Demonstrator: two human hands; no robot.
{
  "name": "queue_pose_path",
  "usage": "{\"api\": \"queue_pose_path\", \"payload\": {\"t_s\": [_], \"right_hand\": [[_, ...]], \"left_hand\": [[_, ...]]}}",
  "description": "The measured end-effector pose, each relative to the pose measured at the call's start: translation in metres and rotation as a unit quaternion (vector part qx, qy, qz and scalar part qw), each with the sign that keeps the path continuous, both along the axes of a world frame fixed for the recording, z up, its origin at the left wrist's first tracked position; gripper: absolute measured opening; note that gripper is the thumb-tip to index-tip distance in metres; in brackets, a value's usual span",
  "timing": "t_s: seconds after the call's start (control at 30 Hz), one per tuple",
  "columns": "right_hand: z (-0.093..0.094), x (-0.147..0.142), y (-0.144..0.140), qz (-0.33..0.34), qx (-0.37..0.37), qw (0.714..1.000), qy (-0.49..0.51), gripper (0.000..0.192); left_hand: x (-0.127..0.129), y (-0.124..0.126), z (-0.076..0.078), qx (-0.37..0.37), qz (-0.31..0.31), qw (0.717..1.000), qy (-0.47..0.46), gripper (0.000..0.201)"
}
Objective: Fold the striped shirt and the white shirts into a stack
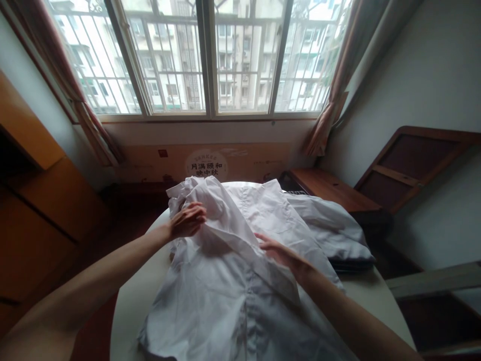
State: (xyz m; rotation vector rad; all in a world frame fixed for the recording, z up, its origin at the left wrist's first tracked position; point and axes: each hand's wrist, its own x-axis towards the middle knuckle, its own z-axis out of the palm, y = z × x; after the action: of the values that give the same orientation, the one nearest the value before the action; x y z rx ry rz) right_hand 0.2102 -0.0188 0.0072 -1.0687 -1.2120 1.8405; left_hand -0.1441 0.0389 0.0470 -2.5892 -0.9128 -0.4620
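a white, wrinkled cloth shirt [203, 281] lies spread across the pale, round-edged desk [131, 301], its fabric bunched up at the far left. the left hand [190, 219] is at that bunched part, its grip curled inward against the fabric; i cannot tell whether cloth is clamped in it. the right hand [276, 249] rests on the shirt nearer the middle, fingers stretched out, its thumb hidden, so i cannot tell that grip's state either. the cloth looks light, thin and soft, not fragile but likely to crease and slip over itself. seams and doubled edges should give the surest hold. just to the right sits a white-and-dark pile of folded cloth [326, 220].
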Motion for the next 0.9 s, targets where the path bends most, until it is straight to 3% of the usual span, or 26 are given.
{"api": "queue_pose_path", "payload": {"t_s": [0.03,0.07,0.13,0.17,0.2,0.23,0.33,0.43,0.57,0.63,0.67,0.73,0.77,0.83,0.9], "right_hand": [[0.0,-0.002,-0.002,0.021,-0.026,0.999,-0.013,0.063],[0.0,-0.004,-0.005,0.034,-0.031,0.998,-0.035,0.064],[0.0,-0.007,-0.009,0.038,0.006,0.995,-0.095,0.059],[0.0,-0.008,-0.012,0.047,0.028,0.991,-0.125,0.052],[0.0,-0.008,-0.014,0.068,0.038,0.986,-0.144,0.044],[0.0,-0.009,-0.016,0.092,0.035,0.984,-0.15,0.036],[0.007,-0.011,-0.019,0.121,-0.039,0.988,-0.089,0.024],[0.024,-0.019,-0.02,0.072,-0.094,0.991,0.063,0.03],[0.039,-0.039,-0.03,0.036,-0.109,0.975,0.193,0.036],[0.035,-0.051,-0.04,0.054,-0.133,0.97,0.197,0.038],[0.031,-0.056,-0.045,0.064,-0.148,0.969,0.189,0.039],[0.021,-0.065,-0.054,0.078,-0.166,0.969,0.166,0.043],[0.018,-0.067,-0.058,0.084,-0.165,0.97,0.158,0.047],[0.015,-0.071,-0.064,0.099,-0.145,0.974,0.145,0.057],[0.018,-0.073,-0.068,0.126,-0.131,0.973,0.139,0.07]], "left_hand": [[0.0,0.006,0.002,0.012,0.103,0.991,-0.079,0.011],[0.0,0.012,0.005,0.015,0.22,0.961,-0.166,0.01],[0.0,0.027,0.01,-0.028,0.425,0.847,-0.316,0.026],[-0.001,0.034,0.013,-0.072,0.482,0.792,-0.366,0.035],[-0.001,0.04,0.015,-0.124,0.506,0.755,-0.4,0.042],[-0.002,0.045,0.017,-0.174,0.502,0.735,-0.421,0.044],[0.0,0.057,0.019,-0.264,0.428,0.72,-0.479,0.028],[0.005,0.067,0.021,-0.277,0.391,0.682,-0.553,0.019],[0.006,0.078,0.027,-0.252,0.432,0.646,-0.577,0.014],[0.003,0.079,0.029,-0.235,0.465,0.652,-0.551,0.016],[0.002,0.078,0.03,-0.21,0.482,0.671,-0.523,0.019],[0.004,0.075,0.032,-0.12,0.484,0.754,-0.429,0.028],[0.008,0.074,0.033,-0.073,0.451,0.811,-0.365,0.032],[0.021,0.074,0.036,-0.033,0.32,0.919,-0.229,0.037],[0.039,0.078,0.036,-0.076,0.185,0.975,-0.097,0.039]]}}
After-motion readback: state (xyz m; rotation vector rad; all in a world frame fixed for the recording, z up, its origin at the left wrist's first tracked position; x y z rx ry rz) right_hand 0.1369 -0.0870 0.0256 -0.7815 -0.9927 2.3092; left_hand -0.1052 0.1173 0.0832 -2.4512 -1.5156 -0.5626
